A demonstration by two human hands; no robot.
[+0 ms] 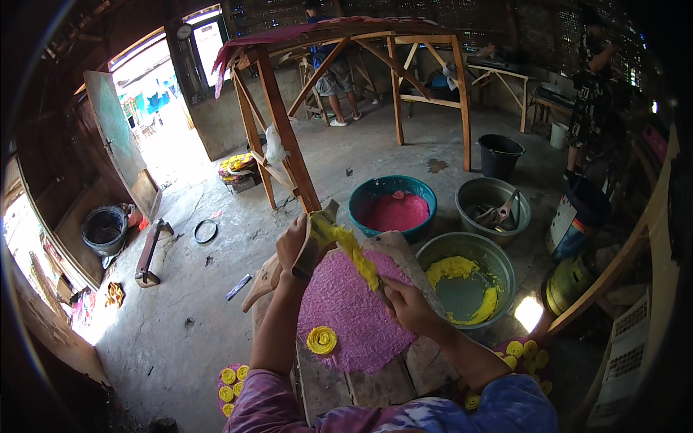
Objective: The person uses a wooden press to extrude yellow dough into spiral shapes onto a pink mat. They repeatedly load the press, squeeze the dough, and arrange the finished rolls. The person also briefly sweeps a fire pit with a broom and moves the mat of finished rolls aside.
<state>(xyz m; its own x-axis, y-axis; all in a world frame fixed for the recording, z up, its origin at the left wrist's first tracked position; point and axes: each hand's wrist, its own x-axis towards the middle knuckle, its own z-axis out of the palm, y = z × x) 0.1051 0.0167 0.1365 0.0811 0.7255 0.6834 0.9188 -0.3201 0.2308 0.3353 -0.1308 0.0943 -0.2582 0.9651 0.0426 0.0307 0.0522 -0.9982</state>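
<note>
My left hand [290, 245] is closed around a wooden, brownish tool [309, 252] whose upper end is smeared with yellow dough. In my right hand [410, 309] is a narrow, flat, spatula-like tool [381, 287] thickly coated with yellow dough [352, 252]. Its far end meets the tool in my left hand. Below both hands, a round pink-purple mat [361, 310] lies on a wooden bench [325, 397]. One yellow dough spiral [322, 340] sits at the mat's near left.
Right of the bench stands a grey-green basin [511, 289] with yellow dough. Beyond it are a teal basin [352, 206] of pink dough and a basin of tools [498, 215]. More yellow spirals [228, 376] lie low on both sides. A wooden frame [278, 130] rises ahead; two people stand farther back.
</note>
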